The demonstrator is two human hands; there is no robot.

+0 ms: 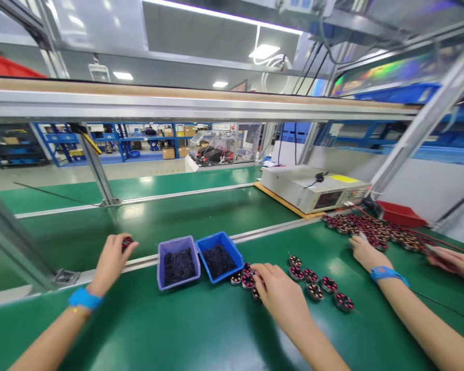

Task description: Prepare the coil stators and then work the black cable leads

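Left hand (111, 259) is at the left of the bench, over the metal rail (147, 262) that divides the green bench top (185, 330) from the conveyor belt (185, 214). Its fingers are closed around one wound coil (127, 242), which shows red at the fingertips. Right hand (279, 293) lies palm down near centre, fingers curled over a cluster of coils (244, 279) just right of the blue bin (232, 249). Whether it grips any of them cannot be told. The purple bin (160, 268) stands touching the blue bin on its left, and both hold dark small parts. A row of coils (317, 286) runs to the right of the right hand. Further right, a co-worker's two hands (365, 252) are at a large pile of coils (375, 233). A test instrument (313, 188) and a red tray (400, 214) stand at the far right.
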